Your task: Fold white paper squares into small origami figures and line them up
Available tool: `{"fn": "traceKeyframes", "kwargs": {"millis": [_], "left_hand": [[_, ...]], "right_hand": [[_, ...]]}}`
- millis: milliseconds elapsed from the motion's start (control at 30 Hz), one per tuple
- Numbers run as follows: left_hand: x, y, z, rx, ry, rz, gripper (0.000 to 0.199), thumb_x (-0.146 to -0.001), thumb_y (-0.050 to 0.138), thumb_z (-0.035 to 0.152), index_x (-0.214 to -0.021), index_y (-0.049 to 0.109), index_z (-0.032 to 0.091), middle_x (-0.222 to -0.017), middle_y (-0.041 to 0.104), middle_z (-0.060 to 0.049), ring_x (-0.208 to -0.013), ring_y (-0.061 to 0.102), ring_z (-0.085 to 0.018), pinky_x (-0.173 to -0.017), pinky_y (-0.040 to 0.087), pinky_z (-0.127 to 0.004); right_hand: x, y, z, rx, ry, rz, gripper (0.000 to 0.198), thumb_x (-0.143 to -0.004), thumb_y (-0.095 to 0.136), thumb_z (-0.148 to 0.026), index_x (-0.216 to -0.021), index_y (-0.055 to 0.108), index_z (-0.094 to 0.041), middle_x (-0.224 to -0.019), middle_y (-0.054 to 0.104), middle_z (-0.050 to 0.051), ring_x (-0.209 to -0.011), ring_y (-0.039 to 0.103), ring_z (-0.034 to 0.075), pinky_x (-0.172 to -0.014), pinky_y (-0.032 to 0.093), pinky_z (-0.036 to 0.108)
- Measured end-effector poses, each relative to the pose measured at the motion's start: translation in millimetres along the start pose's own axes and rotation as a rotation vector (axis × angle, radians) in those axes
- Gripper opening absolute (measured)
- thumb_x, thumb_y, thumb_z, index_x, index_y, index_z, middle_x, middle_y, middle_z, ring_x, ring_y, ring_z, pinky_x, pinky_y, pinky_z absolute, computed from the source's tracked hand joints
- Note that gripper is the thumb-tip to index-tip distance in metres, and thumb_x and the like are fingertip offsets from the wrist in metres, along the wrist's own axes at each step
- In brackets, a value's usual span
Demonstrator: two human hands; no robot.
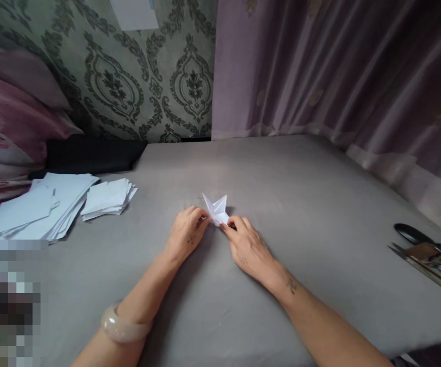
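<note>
– Please, what lies in the middle of the tabletop [281,178]?
– The folded paper [220,206], between the left hand [185,233] and the right hand [249,244].
– And on the left?
– A pile [65,196] of sheets, and just to its right a smaller stack [107,198]. A flat thing [94,154] lies behind them.
– On the right?
– Some tools [425,252], well apart from the hands.
– And behind the tabletop?
– The wall [153,76], with the curtain [266,66] to its right.
</note>
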State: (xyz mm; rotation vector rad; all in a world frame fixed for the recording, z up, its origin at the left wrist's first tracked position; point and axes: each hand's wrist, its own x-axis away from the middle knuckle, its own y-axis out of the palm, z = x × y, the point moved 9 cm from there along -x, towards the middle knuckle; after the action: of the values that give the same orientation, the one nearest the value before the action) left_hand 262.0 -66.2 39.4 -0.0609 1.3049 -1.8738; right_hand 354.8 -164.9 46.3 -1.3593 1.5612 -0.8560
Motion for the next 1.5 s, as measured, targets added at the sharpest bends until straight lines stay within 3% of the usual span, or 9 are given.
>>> {"fn": "traceKeyframes", "kwargs": {"millis": [133,267,500,767,967,1167,1333,1500], "left_hand": [[0.5,12.1,16.0,0.052,0.127,-0.074,0.016,-0.092,0.051,0.025,-0.091,0.065,0.019,-0.095,0.067,-0.006,-0.085,0.062,-0.018,-0.078,0.049,-0.031],[2.9,17.8,28.6,-0.001,0.220,-0.126,0.022,-0.094,0.046,0.026,-0.093,0.067,0.018,-0.098,0.068,-0.007,-0.086,0.059,-0.018,-0.080,0.049,-0.032],[7.3,19.6,41.6,-0.136,0.289,-0.229,0.026,-0.096,0.041,0.020,-0.098,0.067,0.017,-0.096,0.066,-0.007,-0.087,0.055,-0.019,-0.079,0.048,-0.032],[9.3,20.4,44.9,-0.197,0.296,-0.262,0.027,-0.095,0.040,0.019,-0.105,0.066,0.018,-0.093,0.064,-0.008,-0.088,0.054,-0.019,-0.079,0.047,-0.031],[10.8,21.2,48.8,-0.275,0.310,-0.301,0.031,-0.095,0.039,0.019,-0.117,0.061,0.021,-0.094,0.061,-0.008,-0.087,0.052,-0.020,-0.077,0.045,-0.032],[12.7,18.8,52.3,-0.299,0.316,-0.314,0.034,-0.096,0.039,0.034,-0.124,0.057,0.026,-0.097,0.058,-0.009,-0.086,0.049,-0.021,-0.076,0.043,-0.034],[13.0,18.1,53.3,-0.289,0.325,-0.314,0.036,-0.096,0.041,0.034,-0.126,0.055,0.025,-0.100,0.057,-0.009,-0.087,0.049,-0.021,-0.078,0.044,-0.035],[13.0,12.5,51.8,-0.172,0.320,-0.326,0.031,-0.097,0.037,0.028,-0.108,0.065,0.018,-0.097,0.061,-0.009,-0.088,0.054,-0.020,-0.080,0.047,-0.034]], "right_hand": [[0.1,-2.7,2.6,-0.065,-0.009,-0.009,0.041,-0.086,0.039,-0.003,-0.113,0.063,-0.020,-0.107,0.057,0.010,-0.097,0.051,0.020,-0.087,0.048,0.034],[-2.4,-8.4,14.1,-0.266,0.007,0.026,0.040,-0.083,0.040,-0.001,-0.102,0.068,-0.020,-0.110,0.061,0.007,-0.099,0.056,0.017,-0.091,0.046,0.031],[-7.0,6.9,69.7,-0.673,0.376,0.123,0.027,-0.076,0.048,-0.008,-0.092,0.066,-0.019,-0.088,0.072,0.002,-0.081,0.067,0.015,-0.078,0.052,0.028],[-8.6,15.0,75.9,-0.836,0.416,0.165,0.015,-0.074,0.057,-0.016,-0.087,0.063,-0.018,-0.089,0.071,0.005,-0.082,0.067,0.015,-0.079,0.052,0.028],[-6.6,7.3,70.1,-0.691,0.432,0.215,0.011,-0.076,0.058,-0.020,-0.086,0.062,-0.019,-0.084,0.069,0.002,-0.076,0.066,0.015,-0.073,0.052,0.028],[-2.9,-20.8,58.9,-0.343,0.298,0.273,0.024,-0.079,0.047,-0.008,-0.089,0.066,-0.019,-0.088,0.066,0.002,-0.077,0.062,0.014,-0.075,0.048,0.027],[-1.9,-18.1,28.6,-0.115,0.132,0.110,0.034,-0.082,0.046,-0.007,-0.099,0.071,-0.024,-0.093,0.062,0.004,-0.087,0.058,0.016,-0.076,0.046,0.026],[2.0,-15.1,11.7,0.114,0.092,0.012,0.034,-0.087,0.047,-0.011,-0.104,0.070,-0.029,-0.096,0.062,0.005,-0.088,0.056,0.018,-0.070,0.044,0.028]]}}
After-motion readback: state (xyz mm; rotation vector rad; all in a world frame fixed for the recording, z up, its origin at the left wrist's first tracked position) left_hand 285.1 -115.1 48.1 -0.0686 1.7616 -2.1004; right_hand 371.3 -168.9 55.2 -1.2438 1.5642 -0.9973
